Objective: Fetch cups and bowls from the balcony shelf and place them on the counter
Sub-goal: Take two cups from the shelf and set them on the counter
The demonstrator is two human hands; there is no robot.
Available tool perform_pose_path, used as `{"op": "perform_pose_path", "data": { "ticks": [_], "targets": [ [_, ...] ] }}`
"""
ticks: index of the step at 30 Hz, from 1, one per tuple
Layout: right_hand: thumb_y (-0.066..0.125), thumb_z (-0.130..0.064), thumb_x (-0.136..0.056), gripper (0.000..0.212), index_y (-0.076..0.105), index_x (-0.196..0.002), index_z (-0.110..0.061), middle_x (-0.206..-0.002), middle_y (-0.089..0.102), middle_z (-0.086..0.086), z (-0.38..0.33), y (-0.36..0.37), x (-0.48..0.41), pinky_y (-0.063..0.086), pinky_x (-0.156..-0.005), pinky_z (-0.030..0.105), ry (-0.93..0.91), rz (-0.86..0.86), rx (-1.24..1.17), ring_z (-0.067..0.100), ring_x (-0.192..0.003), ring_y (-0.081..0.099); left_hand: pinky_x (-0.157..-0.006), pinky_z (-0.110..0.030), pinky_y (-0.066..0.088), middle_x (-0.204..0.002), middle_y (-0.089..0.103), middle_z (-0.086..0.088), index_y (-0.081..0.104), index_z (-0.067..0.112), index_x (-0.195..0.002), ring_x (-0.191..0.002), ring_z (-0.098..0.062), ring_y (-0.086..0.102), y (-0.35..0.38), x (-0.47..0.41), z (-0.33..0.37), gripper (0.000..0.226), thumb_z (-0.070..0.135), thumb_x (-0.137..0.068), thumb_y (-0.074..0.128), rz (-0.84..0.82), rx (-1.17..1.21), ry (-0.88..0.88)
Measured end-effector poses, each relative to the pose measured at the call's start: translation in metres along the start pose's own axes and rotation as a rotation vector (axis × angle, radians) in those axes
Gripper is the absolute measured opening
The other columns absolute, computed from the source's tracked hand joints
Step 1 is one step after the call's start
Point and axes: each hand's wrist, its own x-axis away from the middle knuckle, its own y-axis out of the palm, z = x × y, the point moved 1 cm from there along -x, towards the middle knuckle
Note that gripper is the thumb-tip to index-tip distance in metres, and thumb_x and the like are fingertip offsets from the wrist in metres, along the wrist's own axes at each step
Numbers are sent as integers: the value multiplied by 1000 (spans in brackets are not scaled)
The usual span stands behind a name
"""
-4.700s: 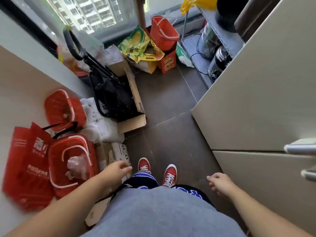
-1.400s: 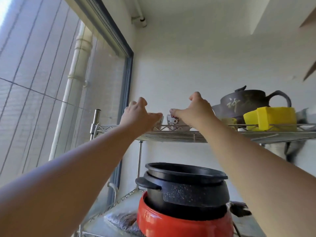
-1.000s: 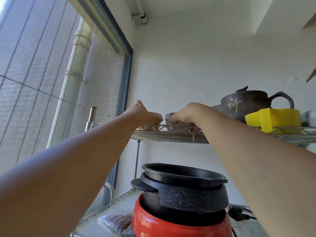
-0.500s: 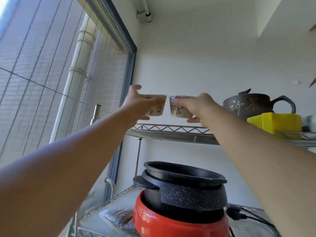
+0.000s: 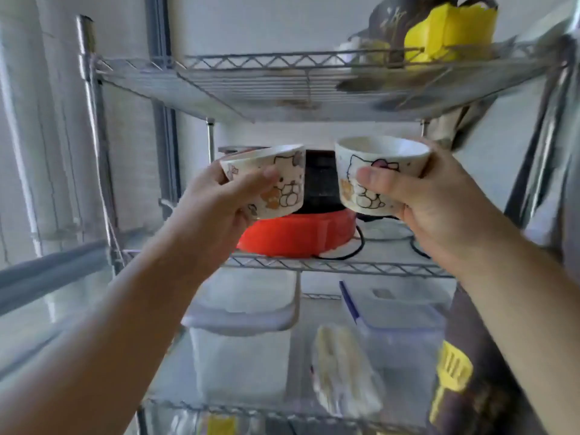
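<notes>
Here, left hand [image 5: 216, 208] clasping a cartoon-printed cup [image 5: 270, 180], thumb across its front, right hand [image 5: 433, 202] gripping its twin [image 5: 376, 177], both below the wire shelf [image 5: 282, 86].

Two small white cups with cartoon cat prints are held in the air before the wire shelf [image 5: 282, 86]: the left cup [image 5: 266, 180] tilted, the right cup [image 5: 376, 174] nearly upright, rims apart.

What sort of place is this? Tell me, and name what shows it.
Probably a home balcony or utility nook used for kitchen storage. A wire shelf rack stands by a window frame, holding a red cooker and plastic storage boxes. Each hand holds a cartoon-printed cup.
</notes>
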Motion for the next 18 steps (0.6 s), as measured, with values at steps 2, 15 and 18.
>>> {"op": "perform_pose_path", "data": {
  "ticks": [2,15,18],
  "targets": [
    [93,-36,-43,94,58,-124,-5,-117,69,18,24,-20,46,53,-92,52,88,75,10,33,-108,67,-88,-43,55,-110,69,-19,59,4,-121,-106,-33,66,10,25,-38,75,33,-58,90,-51,49,-94],
    [88,-22,-48,73,58,-114,-28,-109,72,-6,68,-107,314,55,-87,32,432,477,255,13,-105,68,-76,-38,60,-113,73,-9,65,21,-120,-107,-24,69,126,177,-232,61,23,-62,84,-451,145,-551],
    [87,-16,-50,71,57,-113,-31,-107,71,-13,57,-127,368,53,-81,19,488,604,284,6,-103,67,-80,-33,56,-114,72,-14,60,12,-125,-104,-28,69,175,206,-250,65,17,-64,82,-601,234,-644]
  ]
}}
